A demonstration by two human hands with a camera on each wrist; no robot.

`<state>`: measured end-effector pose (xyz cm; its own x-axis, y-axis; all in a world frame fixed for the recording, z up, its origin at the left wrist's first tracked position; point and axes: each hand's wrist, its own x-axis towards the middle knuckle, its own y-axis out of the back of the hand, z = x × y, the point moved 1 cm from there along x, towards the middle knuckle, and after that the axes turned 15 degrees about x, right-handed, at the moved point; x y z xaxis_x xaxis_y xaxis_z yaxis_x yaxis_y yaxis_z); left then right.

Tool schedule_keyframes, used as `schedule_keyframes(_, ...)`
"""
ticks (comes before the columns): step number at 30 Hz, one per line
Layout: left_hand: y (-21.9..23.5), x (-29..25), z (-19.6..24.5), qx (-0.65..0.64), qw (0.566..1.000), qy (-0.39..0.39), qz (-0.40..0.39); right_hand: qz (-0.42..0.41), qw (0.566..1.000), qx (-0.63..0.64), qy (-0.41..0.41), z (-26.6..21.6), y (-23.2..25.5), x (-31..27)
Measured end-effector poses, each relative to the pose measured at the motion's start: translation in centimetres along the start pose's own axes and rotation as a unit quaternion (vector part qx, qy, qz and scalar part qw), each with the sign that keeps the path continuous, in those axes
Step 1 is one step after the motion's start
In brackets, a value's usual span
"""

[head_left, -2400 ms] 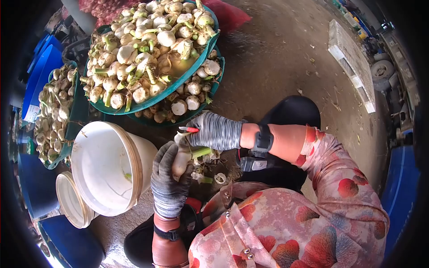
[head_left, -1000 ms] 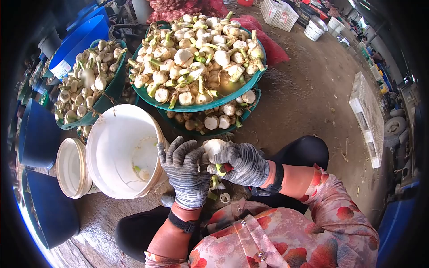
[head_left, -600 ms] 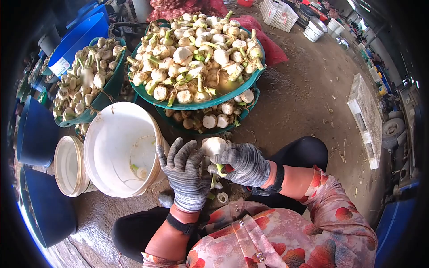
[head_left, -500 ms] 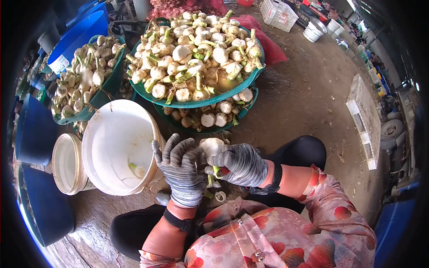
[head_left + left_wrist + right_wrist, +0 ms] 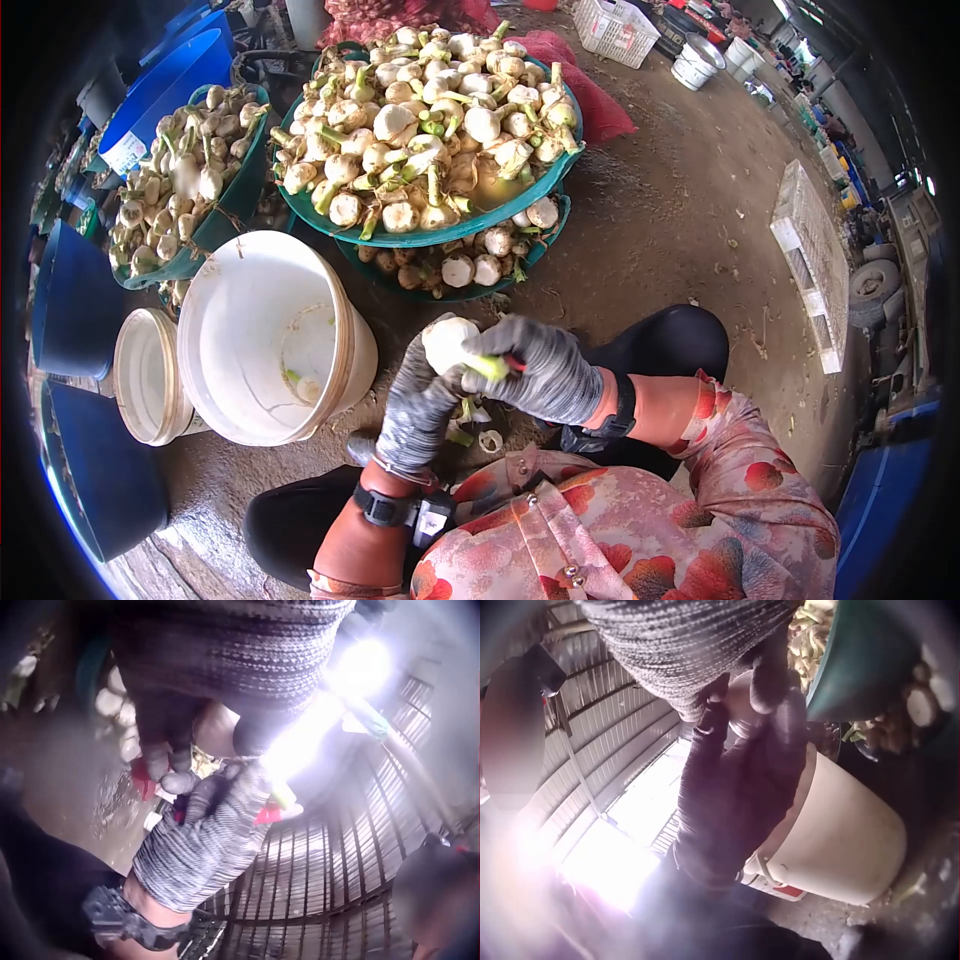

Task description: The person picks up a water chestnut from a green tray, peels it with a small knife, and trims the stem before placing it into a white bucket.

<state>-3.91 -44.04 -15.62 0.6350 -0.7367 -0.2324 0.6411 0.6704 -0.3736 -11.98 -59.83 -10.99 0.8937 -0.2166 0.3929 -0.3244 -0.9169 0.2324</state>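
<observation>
Between the two gloved hands in the head view is a white garlic bulb (image 5: 447, 343) with a green stem (image 5: 487, 366). The left hand (image 5: 412, 410) grips the bulb from below and the left. Curled round the stem side, the right hand (image 5: 545, 372) also holds a small red-handled tool (image 5: 514, 362), its blade hidden. In the left wrist view the right hand (image 5: 206, 836) meets the left, with the bulb (image 5: 216, 729) between fingers. The right wrist view shows the left hand (image 5: 742, 780) dark beneath the bulb (image 5: 742, 705).
A white bucket (image 5: 357, 365) with a few pieces inside stands left of the hands, beside a smaller one (image 5: 126, 385). Beyond are green-rimmed baskets (image 5: 400, 238) heaped with garlic. Trimmings (image 5: 490, 440) lie on the floor below the hands. A white pallet (image 5: 800, 250) lies at right.
The left hand's fingers, spread earlier, have closed round the bulb. The bulb has shifted slightly left and its green stem now points right.
</observation>
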Motion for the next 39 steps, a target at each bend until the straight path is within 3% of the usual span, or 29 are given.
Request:
schedule_keyframes(2, 0.3, 0.3, -0.1, -0.044, 0.998, -0.033, -0.028, -0.106, 0.990, -0.075, 0.049, -0.2, 0.4, 0.7)
schedule_keyframes(3, 0.8, 0.2, 0.3, -0.016, 0.999, -0.046, -0.012, -0.190, 0.975, -0.110, -0.026, 0.0, 1.5, 1.2)
schedule_keyframes(4, 1.3, 0.2, 0.6, 0.013, 0.998, -0.058, 0.002, -0.204, 0.962, -0.179, -0.029, -0.7, 2.1, 2.3)
schedule_keyframes(6, 2.1, 0.3, 0.5, 0.051, 0.997, -0.057, 0.024, -0.123, 0.966, -0.225, 0.019, 2.0, 3.3, 2.4)
schedule_keyframes(8, 1.9, 0.4, 0.6, 0.134, 0.988, -0.065, 0.030, -0.081, 0.966, -0.242, -0.032, 1.5, 3.3, 2.8)
schedule_keyframes(10, 1.4, 0.4, 0.2, 0.147, 0.988, -0.047, 0.019, -0.111, 0.970, -0.213, 0.036, 0.1, 2.7, 3.0)
schedule_keyframes(14, 0.7, 0.3, -0.2, 0.154, 0.988, -0.012, 0.004, -0.179, 0.937, -0.300, 0.011, 0.1, 1.6, 2.1)
schedule_keyframes(17, 0.4, 0.2, 0.3, 0.265, 0.964, -0.035, 0.012, -0.160, 0.942, -0.295, 0.015, 0.7, 0.9, 1.7)
schedule_keyframes(22, 0.2, -0.2, 0.8, 0.285, 0.958, -0.040, -0.001, -0.112, 0.973, -0.198, -0.028, 0.9, 0.9, 1.9)
schedule_keyframes(25, 0.1, -0.4, 0.9, 0.182, 0.983, -0.004, -0.006, -0.027, 0.980, -0.118, -0.160, 1.7, 0.9, 2.1)
schedule_keyframes(26, 0.1, -0.5, 0.9, 0.185, 0.983, -0.004, -0.009, -0.023, 0.980, -0.117, -0.160, 2.4, 1.0, 2.1)
schedule_keyframes(28, -0.1, -0.7, 1.3, 0.183, 0.981, -0.046, -0.037, -0.006, 0.970, -0.027, -0.240, 4.1, 1.4, 2.2)
schedule_keyframes(29, -0.4, -0.9, 1.8, 0.192, 0.980, -0.045, -0.034, -0.019, 0.957, -0.041, -0.286, 3.9, 2.0, 2.7)
schedule_keyframes(33, 0.2, -0.5, 1.5, 0.209, 0.977, -0.048, -0.001, 0.028, 0.962, -0.013, -0.273, 3.9, 2.9, 2.5)
schedule_keyframes(35, 0.4, -0.4, 0.9, 0.214, 0.975, -0.055, 0.012, 0.035, 0.981, 0.058, -0.183, 2.7, 2.7, 2.7)
schedule_keyframes(38, 0.3, 0.1, 0.4, 0.235, 0.968, -0.079, 0.026, -0.038, 0.996, -0.081, -0.029, -0.3, 2.1, 2.1)
schedule_keyframes(39, 0.5, 0.2, -0.1, 0.293, 0.951, -0.096, 0.037, -0.057, 0.994, -0.073, -0.059, -0.1, 1.7, 1.7)
